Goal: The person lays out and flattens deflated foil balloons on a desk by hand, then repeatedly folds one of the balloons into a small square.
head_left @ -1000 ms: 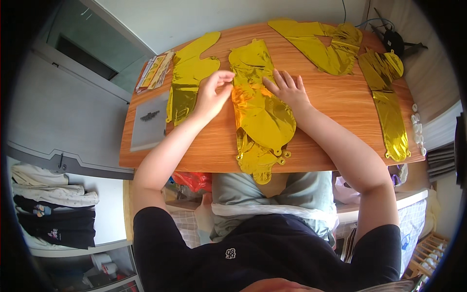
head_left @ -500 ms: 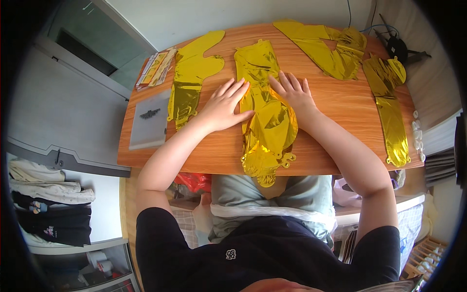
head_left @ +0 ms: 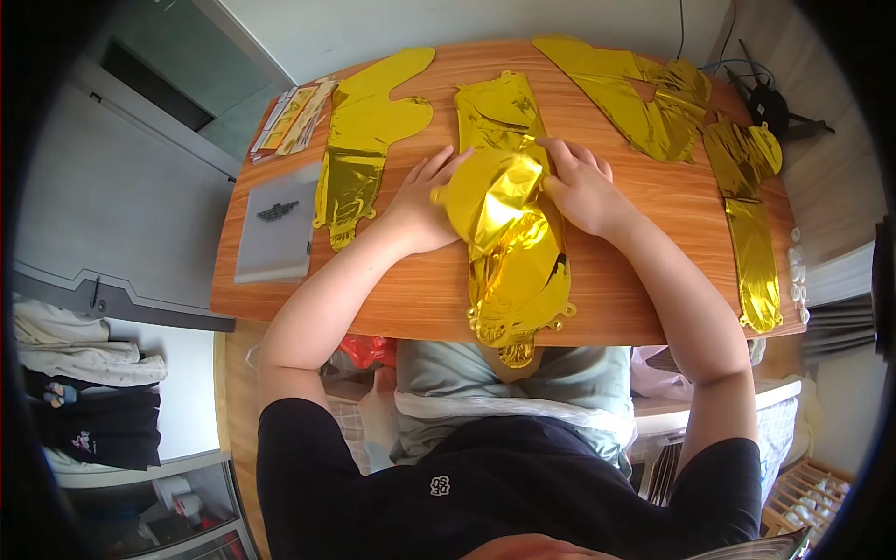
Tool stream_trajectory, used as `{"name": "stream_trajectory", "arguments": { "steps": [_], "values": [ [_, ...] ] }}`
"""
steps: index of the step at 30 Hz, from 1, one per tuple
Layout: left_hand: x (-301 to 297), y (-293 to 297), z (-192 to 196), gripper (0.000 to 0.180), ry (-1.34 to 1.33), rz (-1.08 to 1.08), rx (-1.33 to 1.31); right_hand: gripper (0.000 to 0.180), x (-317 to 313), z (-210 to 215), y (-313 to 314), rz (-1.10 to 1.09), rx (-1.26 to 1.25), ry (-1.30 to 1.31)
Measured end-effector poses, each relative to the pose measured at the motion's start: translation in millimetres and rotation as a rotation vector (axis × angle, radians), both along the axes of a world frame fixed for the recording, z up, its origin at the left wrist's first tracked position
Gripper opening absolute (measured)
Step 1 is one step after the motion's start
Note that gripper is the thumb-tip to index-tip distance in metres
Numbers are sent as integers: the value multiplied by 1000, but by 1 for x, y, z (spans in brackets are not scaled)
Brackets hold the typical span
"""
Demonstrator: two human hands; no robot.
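Observation:
A flat gold foil balloon [head_left: 495, 280] lies lengthwise in the middle of the table, its near end hanging over the front edge. Its middle part is lifted into a shiny, creased flap. My right hand [head_left: 586, 191] pinches the foil along the flap's right side, thumb and fingers closed together. On the left, my left hand [head_left: 425, 210] lies against the balloon with its visible fingers stretched out. The flap covers its thumb and part of its fingertips.
More flat gold foil balloons lie at the left [head_left: 355, 149], the back right [head_left: 635, 98] and the right edge [head_left: 751, 243]. A translucent plastic pouch [head_left: 275, 229] and printed papers [head_left: 294, 121] are at the left. Small white rolls [head_left: 796, 271] line the right edge, near a black stand [head_left: 763, 98].
Both hands lay flat and spread on the balloon before. Now its middle is raised and folded over toward my left hand, and the right hand's fingers have closed on the foil.

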State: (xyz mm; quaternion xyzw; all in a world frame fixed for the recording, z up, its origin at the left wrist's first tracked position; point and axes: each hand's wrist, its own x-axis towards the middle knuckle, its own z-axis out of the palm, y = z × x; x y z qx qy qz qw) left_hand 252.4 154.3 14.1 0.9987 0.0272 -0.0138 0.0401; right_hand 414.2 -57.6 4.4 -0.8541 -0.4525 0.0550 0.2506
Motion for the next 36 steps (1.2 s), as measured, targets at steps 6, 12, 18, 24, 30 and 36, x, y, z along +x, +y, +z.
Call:
{"name": "stream_trajectory", "arguments": {
  "steps": [6, 12, 18, 24, 30, 36],
  "values": [
    [-5, 13, -12, 85, -86, -19, -128, 55, 6, 6, -2, 2, 27, 47],
    [-5, 14, -16, 87, -114, -47, -79, 59, 16, 9, -6, 12, 42, 75],
    [-5, 10, -12, 91, -110, -30, -84, 56, 21, 14, -7, 43, 36, 55],
    [-4, 10, -15, 90, -136, -52, -78, 37, 27, 4, -6, 133, 234, -94],
    [-5, 9, -14, 92, -111, -17, -81, 23, -1, 53, -15, 406, 82, -187],
    [-7, 11, -19, 99, -163, -36, -66, 15, -31, 86, -17, 592, -144, -138]
  ]
}}
